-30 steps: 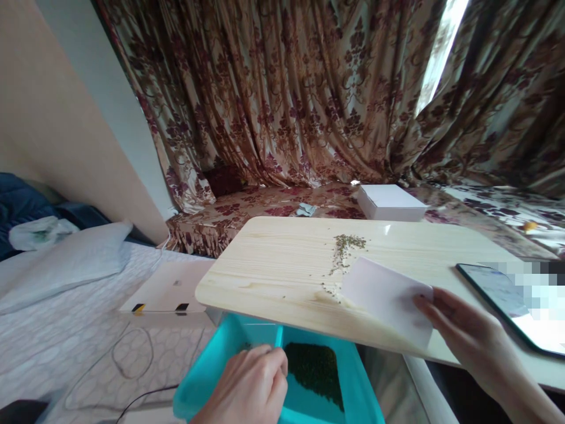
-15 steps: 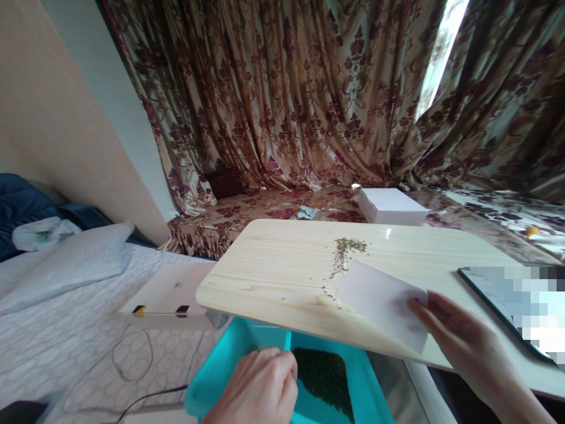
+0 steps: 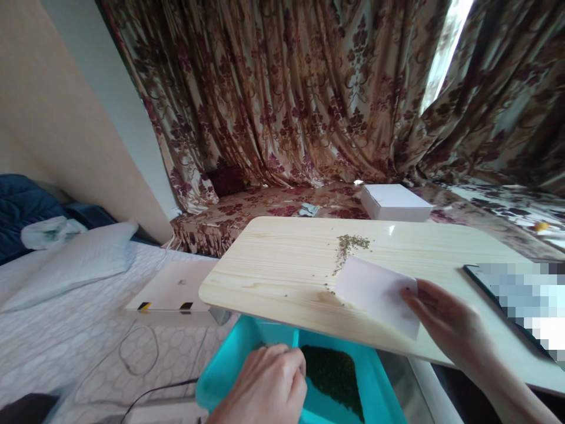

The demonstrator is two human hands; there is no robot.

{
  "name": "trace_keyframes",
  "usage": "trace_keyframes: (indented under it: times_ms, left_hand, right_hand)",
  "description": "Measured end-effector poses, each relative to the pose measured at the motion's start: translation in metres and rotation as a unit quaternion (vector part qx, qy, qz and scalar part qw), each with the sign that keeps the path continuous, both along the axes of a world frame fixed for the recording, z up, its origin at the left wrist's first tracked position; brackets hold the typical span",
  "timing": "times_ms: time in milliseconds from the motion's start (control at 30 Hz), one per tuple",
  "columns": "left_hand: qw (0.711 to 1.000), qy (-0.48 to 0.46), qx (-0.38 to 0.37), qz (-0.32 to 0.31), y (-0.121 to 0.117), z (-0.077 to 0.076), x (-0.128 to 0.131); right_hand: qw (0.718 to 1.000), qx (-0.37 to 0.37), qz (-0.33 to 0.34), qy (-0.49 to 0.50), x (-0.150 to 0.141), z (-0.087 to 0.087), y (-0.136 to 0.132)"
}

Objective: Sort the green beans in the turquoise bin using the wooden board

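Observation:
My right hand [image 3: 445, 312] pinches the right edge of a white sheet of paper or card [image 3: 379, 297], which slants over the wooden tabletop [image 3: 265, 253]. Small greenish-brown grains [image 3: 351, 242] lie scattered beyond the sheet's far left edge, with a few loose ones nearer the front. My left hand [image 3: 267, 383] is closed over the turquoise divided bin [image 3: 220, 368], below the table's front edge; whatever its fingers hold is hidden. In the bin's right compartment sits a heap of dark green grains [image 3: 333, 377]. A few bits show in the left compartment, mostly behind my hand.
A tablet-like device [image 3: 494, 300] with a blurred screen lies on the table's right side. Behind the table stands a white box [image 3: 395, 203]. To the left, a white case [image 3: 172, 288] and cables [image 3: 154, 391] rest on the bed [image 3: 88, 330].
The white sheet has shifted slightly left with my right hand, covering some of the nearer grains. My left hand stays closed over the bin. The whole view has shifted a little.

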State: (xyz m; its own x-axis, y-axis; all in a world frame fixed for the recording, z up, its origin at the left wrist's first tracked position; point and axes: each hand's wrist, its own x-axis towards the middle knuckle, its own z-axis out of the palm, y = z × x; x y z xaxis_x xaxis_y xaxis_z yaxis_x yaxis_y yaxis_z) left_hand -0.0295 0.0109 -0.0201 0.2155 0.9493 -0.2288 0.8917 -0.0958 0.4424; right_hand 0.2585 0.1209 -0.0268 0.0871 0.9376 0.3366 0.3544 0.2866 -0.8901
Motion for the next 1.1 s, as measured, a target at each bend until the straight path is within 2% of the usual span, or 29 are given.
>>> trace_keyframes:
  times_ms: [233,367,567,700,933,1100]
  left_hand:
    - [1.0,-0.017,0.002,0.003,-0.001,0.008,0.0]
    - [1.0,-0.012,0.003,0.008,-0.002,0.012,0.001]
    - [1.0,-0.017,0.008,0.003,-0.001,0.011,-0.001]
    - [1.0,-0.025,0.016,0.009,-0.001,0.01,-0.003]
    - [1.0,-0.008,0.002,0.006,-0.001,0.012,0.0]
    - [1.0,-0.002,-0.002,0.001,0.0,0.01,0.001]
  right_hand:
    - [0.999,-0.029,-0.012,0.024,-0.005,0.002,0.0]
    - [0.999,-0.04,0.01,0.009,-0.006,0.0,0.001]
    - [1.0,-0.019,0.002,-0.008,-0.009,-0.002,0.003]
    - [1.0,-0.028,0.015,0.002,-0.01,0.004,-0.002]
    - [0.991,-0.068,-0.096,0.058,0.01,0.013,-0.019]
    - [0.988,-0.091,-0.107,0.067,0.009,0.007,-0.031]
